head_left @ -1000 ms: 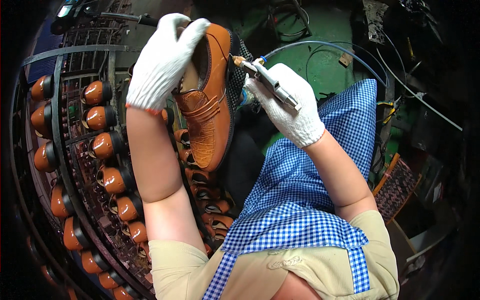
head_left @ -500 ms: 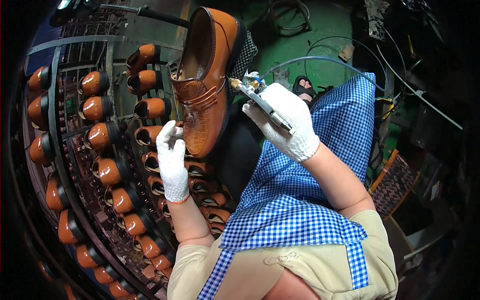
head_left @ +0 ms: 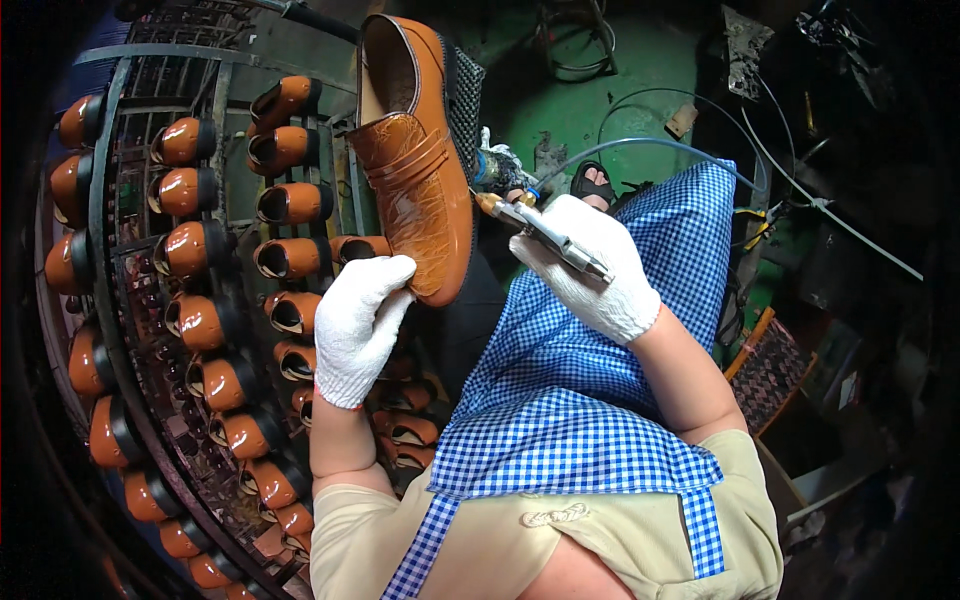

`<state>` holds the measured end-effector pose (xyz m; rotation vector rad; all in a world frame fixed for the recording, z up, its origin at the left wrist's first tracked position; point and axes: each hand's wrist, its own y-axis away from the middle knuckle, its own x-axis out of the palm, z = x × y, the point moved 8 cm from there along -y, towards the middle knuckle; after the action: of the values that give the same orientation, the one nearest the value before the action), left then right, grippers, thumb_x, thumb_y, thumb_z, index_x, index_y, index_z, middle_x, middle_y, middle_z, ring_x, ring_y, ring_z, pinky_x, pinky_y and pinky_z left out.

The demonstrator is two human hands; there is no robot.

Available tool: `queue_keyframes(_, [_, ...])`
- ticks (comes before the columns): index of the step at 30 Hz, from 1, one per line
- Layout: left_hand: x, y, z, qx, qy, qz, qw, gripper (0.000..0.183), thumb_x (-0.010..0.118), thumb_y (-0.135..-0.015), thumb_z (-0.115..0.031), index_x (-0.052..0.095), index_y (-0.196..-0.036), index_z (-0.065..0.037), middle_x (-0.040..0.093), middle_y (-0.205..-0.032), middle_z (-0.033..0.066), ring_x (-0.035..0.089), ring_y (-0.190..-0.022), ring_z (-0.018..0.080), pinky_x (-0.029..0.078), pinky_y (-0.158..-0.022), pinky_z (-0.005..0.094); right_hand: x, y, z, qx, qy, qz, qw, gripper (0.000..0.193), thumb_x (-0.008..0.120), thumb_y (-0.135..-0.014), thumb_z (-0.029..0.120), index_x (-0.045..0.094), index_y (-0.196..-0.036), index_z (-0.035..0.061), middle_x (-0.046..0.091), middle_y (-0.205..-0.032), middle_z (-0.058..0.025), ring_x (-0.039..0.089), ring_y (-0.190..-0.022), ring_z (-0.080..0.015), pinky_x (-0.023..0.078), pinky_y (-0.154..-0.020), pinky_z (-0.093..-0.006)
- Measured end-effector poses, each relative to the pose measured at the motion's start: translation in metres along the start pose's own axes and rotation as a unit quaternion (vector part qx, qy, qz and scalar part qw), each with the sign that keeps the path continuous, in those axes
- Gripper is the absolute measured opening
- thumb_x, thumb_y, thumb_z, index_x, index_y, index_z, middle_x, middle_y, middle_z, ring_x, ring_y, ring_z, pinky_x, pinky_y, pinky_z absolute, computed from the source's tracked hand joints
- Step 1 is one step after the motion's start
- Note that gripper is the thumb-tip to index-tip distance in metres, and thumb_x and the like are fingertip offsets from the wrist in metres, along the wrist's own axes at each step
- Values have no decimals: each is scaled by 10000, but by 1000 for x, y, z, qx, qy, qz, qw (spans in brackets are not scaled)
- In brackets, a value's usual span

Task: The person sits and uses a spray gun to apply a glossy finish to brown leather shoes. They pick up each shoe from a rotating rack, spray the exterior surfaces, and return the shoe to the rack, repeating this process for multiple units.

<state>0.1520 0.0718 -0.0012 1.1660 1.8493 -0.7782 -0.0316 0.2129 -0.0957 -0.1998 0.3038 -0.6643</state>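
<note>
A brown leather loafer stands tilted in front of me, toe toward me, its toe leather glossy and creased. At the tip of that toe, my gloved left hand has thumb and fingers closed on the edge. My gloved right hand is wrapped round a small metal spray gun with a brass-coloured nozzle. The nozzle sits just right of the loafer's side, pointing at it. A thin hose curves away from the gun. What holds up the loafer's heel end is mostly hidden.
A metal rack on the left carries several rows of brown shoes close to my left arm. Behind the loafer is a dark woven pad. A stool stands on the green floor ahead. A woven chair is at the right.
The loafer has turned a little, its toe swinging right. My left fingers have come from beside the toe onto it. My right hand with the spray gun has moved slightly right and nearer to me.
</note>
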Motion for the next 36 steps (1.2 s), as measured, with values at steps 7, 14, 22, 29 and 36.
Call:
queue_keyframes(7, [2,-44,-46,180,-190,100,960,588,888,-683,-43,727,-1234,-167,702,-1291,71,661,-1230,308,496,-1078,487,-17,14,16,-27,123,62,990,198,794,-953,288,745,-994,100,648,-825,-102,663,-707,-281,527,-606,-378])
queue_keyframes(14, [24,-73,-71,253,-273,163,914,622,910,-676,-164,710,-1264,-202,668,-1405,16,552,-1445,279,267,-1307,538,-35,24,26,-27,123,87,988,157,815,-917,252,743,-938,113,647,-822,-75,657,-710,-256,541,-625,-366])
queue_keyframes(22, [31,-104,-80,228,-244,173,927,677,928,-661,-186,683,-1292,-185,651,-1380,49,566,-1412,306,326,-1260,568,-54,34,27,-3,136,76,988,153,833,-891,219,745,-921,97,653,-802,-69,657,-717,-246,549,-626,-356])
queue_keyframes(29, [34,-125,-86,211,-222,139,942,672,905,-732,-218,649,-1346,-126,629,-1338,100,593,-1300,346,385,-1194,572,-69,29,21,33,106,-2,994,113,821,-894,149,741,-921,74,659,-807,-93,663,-725,-262,556,-652,-365])
queue_keyframes(36, [40,-156,-82,169,-241,105,950,596,843,-843,-314,623,-1343,-74,643,-1229,148,619,-1121,376,502,-991,490,-77,1,11,21,108,-65,992,148,791,-941,178,769,-998,43,681,-844,-114,691,-751,-292,567,-683,-377])
